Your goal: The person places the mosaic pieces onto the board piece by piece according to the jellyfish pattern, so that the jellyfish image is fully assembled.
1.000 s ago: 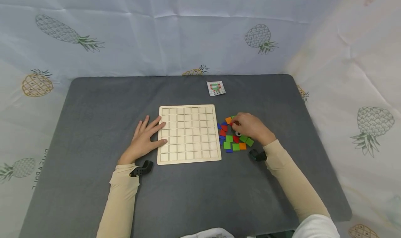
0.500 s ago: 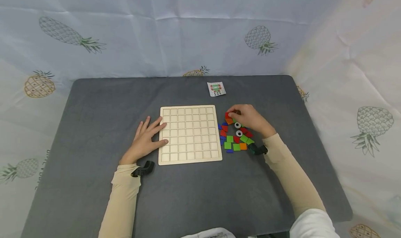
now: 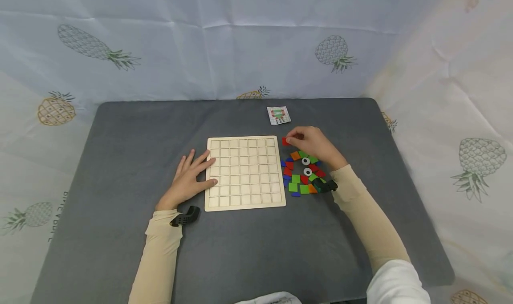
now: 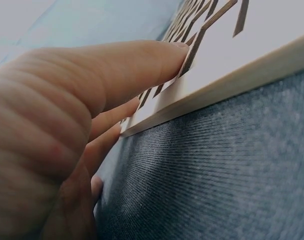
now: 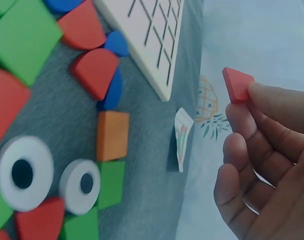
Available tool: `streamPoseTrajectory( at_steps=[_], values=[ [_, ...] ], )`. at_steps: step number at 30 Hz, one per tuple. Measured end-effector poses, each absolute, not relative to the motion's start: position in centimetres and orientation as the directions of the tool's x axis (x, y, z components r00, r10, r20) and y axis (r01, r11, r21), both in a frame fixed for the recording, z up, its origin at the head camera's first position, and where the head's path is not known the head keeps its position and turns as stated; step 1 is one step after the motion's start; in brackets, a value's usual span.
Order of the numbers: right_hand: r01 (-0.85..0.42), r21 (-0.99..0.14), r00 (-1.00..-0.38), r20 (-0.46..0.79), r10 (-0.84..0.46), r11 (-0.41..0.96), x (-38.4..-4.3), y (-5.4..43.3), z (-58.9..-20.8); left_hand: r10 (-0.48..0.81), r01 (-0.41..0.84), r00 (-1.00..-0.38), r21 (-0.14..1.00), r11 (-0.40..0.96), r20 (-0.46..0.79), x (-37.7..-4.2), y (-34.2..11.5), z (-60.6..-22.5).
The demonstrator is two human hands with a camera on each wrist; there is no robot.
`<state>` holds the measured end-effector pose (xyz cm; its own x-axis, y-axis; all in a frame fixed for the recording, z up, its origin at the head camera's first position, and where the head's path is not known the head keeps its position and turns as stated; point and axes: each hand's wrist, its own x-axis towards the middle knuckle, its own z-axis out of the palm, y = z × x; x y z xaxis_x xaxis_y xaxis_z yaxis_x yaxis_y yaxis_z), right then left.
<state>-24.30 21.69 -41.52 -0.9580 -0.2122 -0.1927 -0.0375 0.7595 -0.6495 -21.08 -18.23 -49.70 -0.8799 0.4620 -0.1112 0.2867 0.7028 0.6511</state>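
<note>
A pale wooden board (image 3: 246,172) with a square grid of shallow cells lies flat on the table. My left hand (image 3: 186,182) rests at its left edge, fingers spread, thumb and fingertips on the rim; the left wrist view shows the thumb (image 4: 147,62) on the board's border. Beyond the board's right side my right hand (image 3: 315,144) pinches a flat red tile (image 5: 237,84) between thumb and index finger, off the table. Below that hand lies a loose group of small tiles, including a green tile (image 3: 293,187), an orange tile (image 5: 112,135) and a white ring-shaped eye piece (image 5: 80,186).
A small printed picture card (image 3: 278,115) lies near the table's back edge, above the board's right corner. The grey table (image 3: 240,255) extends around the board. Pineapple-print cloth (image 3: 200,59) hangs behind it and at the sides.
My right hand has lifted the red tile from the group and moved it back and left, toward the card. The left hand keeps its place on the board.
</note>
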Motion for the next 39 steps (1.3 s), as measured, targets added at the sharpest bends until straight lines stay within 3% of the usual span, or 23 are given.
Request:
streamPoseTrajectory(
  at_steps=[21, 39],
  values=[
    [-0.034, -0.659, -0.941, -0.232, -0.247, 0.751, -26.3, 18.2, -41.4, 0.458, 0.287, -0.883, 0.651, 0.703, -0.106, -21.1, -18.2, -49.7],
    [-0.012, -0.656, -0.921, -0.287, -0.264, 0.755, -27.0, 16.7, -43.8, 0.456, 0.283, -0.883, 0.654, 0.702, -0.107, -21.0, -18.3, -49.6]
  ],
)
